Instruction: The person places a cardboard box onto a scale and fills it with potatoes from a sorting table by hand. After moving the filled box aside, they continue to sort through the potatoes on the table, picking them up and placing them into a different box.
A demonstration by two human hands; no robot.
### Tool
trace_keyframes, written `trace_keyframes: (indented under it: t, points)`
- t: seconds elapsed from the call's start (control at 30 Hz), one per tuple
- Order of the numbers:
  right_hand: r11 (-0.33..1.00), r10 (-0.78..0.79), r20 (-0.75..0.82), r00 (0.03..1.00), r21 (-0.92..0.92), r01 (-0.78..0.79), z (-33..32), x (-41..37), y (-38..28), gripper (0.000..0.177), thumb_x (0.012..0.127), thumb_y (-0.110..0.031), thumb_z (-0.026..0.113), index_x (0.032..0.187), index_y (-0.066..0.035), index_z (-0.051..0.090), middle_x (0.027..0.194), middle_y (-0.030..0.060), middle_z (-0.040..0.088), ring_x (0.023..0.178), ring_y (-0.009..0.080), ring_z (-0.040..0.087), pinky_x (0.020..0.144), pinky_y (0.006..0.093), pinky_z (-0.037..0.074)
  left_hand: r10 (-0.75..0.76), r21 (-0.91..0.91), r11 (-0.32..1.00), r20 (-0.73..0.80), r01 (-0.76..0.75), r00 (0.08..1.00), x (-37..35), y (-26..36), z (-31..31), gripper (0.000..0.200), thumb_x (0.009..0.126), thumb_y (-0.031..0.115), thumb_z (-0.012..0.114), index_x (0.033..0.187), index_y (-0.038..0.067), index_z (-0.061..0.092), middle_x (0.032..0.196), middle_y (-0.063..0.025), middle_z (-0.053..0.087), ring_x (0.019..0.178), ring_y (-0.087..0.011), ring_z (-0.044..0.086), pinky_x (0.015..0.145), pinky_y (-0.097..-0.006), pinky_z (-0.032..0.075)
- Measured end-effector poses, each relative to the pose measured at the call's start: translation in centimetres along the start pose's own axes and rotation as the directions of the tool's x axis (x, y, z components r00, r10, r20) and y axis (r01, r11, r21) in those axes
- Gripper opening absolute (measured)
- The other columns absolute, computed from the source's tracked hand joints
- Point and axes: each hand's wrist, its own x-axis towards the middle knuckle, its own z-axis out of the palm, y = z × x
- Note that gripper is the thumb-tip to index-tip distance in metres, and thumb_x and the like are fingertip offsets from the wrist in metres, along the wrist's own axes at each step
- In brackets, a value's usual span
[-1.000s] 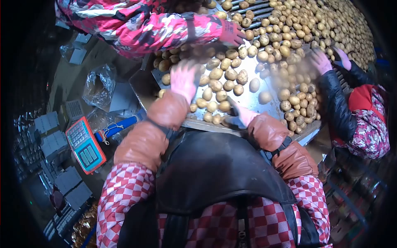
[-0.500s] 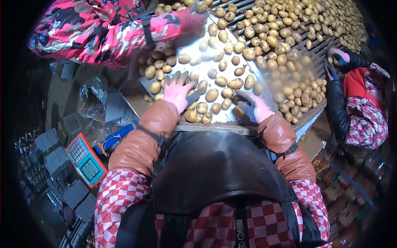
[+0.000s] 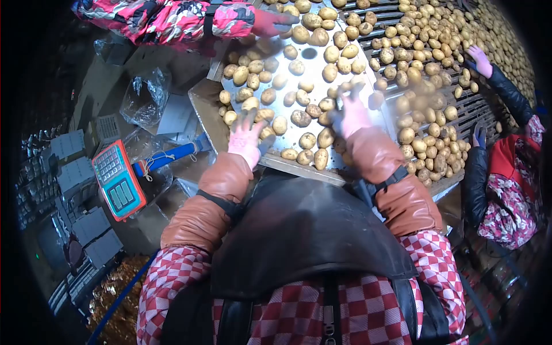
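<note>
Loose potatoes (image 3: pixel 300 118) are spread over a pale metal sorting board (image 3: pixel 293 142) in front of me. On its left side my left hand (image 3: pixel 247 142), in a pink glove with dark fingers, lies with fingers spread beside and partly over several potatoes. Farther right, my right hand (image 3: pixel 352 112), gloved the same way, reaches forward with its fingers apart and slightly blurred. Potatoes touch or lie close to its inner side; its palm faces down and hides what is under it. Neither hand is closed round a potato.
A slatted rack (image 3: pixel 397 30) heaped with potatoes stands to the right. Two co-workers reach in: a camouflage sleeve (image 3: pixel 172 23) at upper left, a pink-gloved hand (image 3: pixel 480 62) at right. An orange-edged scale display (image 3: pixel 119 181) and clear plastic (image 3: pixel 145 100) are at left.
My right hand has moved forward across the board, while my left hand stays near its left side. Potatoes have shifted, and the co-worker at right has reached farther up the rack. The view has shifted too.
</note>
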Motion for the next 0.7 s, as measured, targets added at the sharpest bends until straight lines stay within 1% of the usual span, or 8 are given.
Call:
trace_keyframes:
  t: [0.1, 0.17, 0.3, 0.37, 0.4, 0.43, 0.57, 0.7]
  points:
    - [0.910, -0.376, -0.055, 0.925, -0.213, 0.357, 1.3, -3.3, -1.0, 0.046, 0.090, -0.026, 0.063, 0.134, -0.014, 0.054, 0.135, 0.0139, 0.054, 0.114, 0.0391, 0.059, 0.101, 0.0408, 0.046, -0.123, -0.020, 0.992, 0.049, 0.124, 0.991, 0.7, -1.2, -1.5, 0.044, 0.083, 0.026, 0.072, 0.125, 0.017, 0.061, 0.150, -0.0174, 0.037, 0.135, -0.0405, 0.038, 0.109, -0.0454, 0.038]
    - [0.837, -0.200, 0.268, 0.942, 0.547, 0.022, -1.8, -4.6, -0.9, 0.039, 0.093, -0.019, 0.060, 0.132, -0.014, 0.058, 0.129, 0.0105, 0.062, 0.118, 0.0289, 0.059, 0.101, 0.0355, 0.046, -0.176, -0.135, 0.972, 0.108, 0.190, 0.978, 1.2, -2.5, -2.0, 0.036, 0.083, 0.018, 0.067, 0.118, 0.013, 0.063, 0.142, -0.0173, 0.046, 0.130, -0.0392, 0.044, 0.107, -0.0445, 0.040]
    - [0.552, 0.138, 0.142, 0.980, 0.811, -0.195, -0.8, -6.9, 5.8, 0.042, 0.094, -0.009, 0.063, 0.135, -0.009, 0.056, 0.123, 0.0132, 0.065, 0.110, 0.0190, 0.062, 0.094, 0.0289, 0.049, -0.127, -0.067, 0.991, -0.214, 0.116, 0.968, 4.0, -2.5, -3.6, 0.034, 0.082, 0.004, 0.055, 0.114, 0.012, 0.065, 0.120, -0.0136, 0.064, 0.116, -0.0340, 0.056, 0.099, -0.0430, 0.045]
    - [0.572, 0.214, 0.014, 0.977, 0.808, -0.137, -1.1, -8.6, 8.9, 0.042, 0.095, -0.006, 0.062, 0.136, -0.005, 0.055, 0.124, 0.0127, 0.065, 0.110, 0.0181, 0.062, 0.092, 0.0282, 0.050, -0.139, -0.083, 0.989, -0.188, 0.125, 0.972, 5.6, -2.3, -3.9, 0.037, 0.081, 0.003, 0.054, 0.115, 0.012, 0.065, 0.120, -0.0128, 0.064, 0.115, -0.0337, 0.057, 0.098, -0.0431, 0.045]
    - [0.296, 0.291, 0.066, 0.954, 0.942, -0.156, -2.2, -9.6, 8.4, 0.043, 0.095, -0.003, 0.060, 0.137, -0.004, 0.053, 0.123, 0.0135, 0.064, 0.109, 0.0175, 0.062, 0.090, 0.0267, 0.051, -0.156, -0.099, 0.985, -0.167, 0.141, 0.974, 6.5, -2.1, -4.2, 0.041, 0.079, 0.001, 0.052, 0.116, 0.013, 0.065, 0.119, -0.0121, 0.064, 0.114, -0.0334, 0.057, 0.098, -0.0431, 0.045]
    - [0.398, 0.333, 0.033, 0.942, 0.901, -0.172, -2.4, -10.3, 9.4, 0.042, 0.096, -0.002, 0.058, 0.138, -0.004, 0.052, 0.122, 0.0135, 0.064, 0.108, 0.0179, 0.062, 0.090, 0.0268, 0.052, -0.147, -0.100, 0.986, -0.162, 0.132, 0.976, 7.4, -1.6, -4.3, 0.041, 0.079, 0.001, 0.052, 0.116, 0.013, 0.065, 0.119, -0.0121, 0.064, 0.114, -0.0334, 0.057, 0.098, -0.0431, 0.045]
    - [0.328, 0.461, 0.138, 0.876, 0.891, -0.313, -3.4, -12.3, 8.4, 0.041, 0.096, 0.000, 0.056, 0.137, -0.002, 0.052, 0.121, 0.0129, 0.064, 0.106, 0.0190, 0.063, 0.089, 0.0291, 0.053, -0.086, -0.016, 0.996, -0.255, 0.085, 0.963, 12.3, 0.2, -3.4, 0.030, 0.091, 0.028, 0.063, 0.118, 0.015, 0.066, 0.126, -0.0107, 0.062, 0.121, -0.0308, 0.054, 0.101, -0.0439, 0.042]
    - [0.498, 0.308, 0.030, 0.951, 0.847, -0.188, 0.0, -12.5, 9.4, 0.038, 0.095, 0.000, 0.058, 0.133, -0.001, 0.056, 0.116, 0.0097, 0.067, 0.105, 0.0154, 0.064, 0.092, 0.0278, 0.051, -0.382, 0.059, 0.917, -0.146, 0.393, 0.913, 18.4, 1.6, -2.0, 0.073, 0.085, 0.063, 0.058, 0.146, 0.026, 0.043, 0.155, -0.0158, 0.032, 0.144, -0.0373, 0.026, 0.112, -0.0612, 0.024]
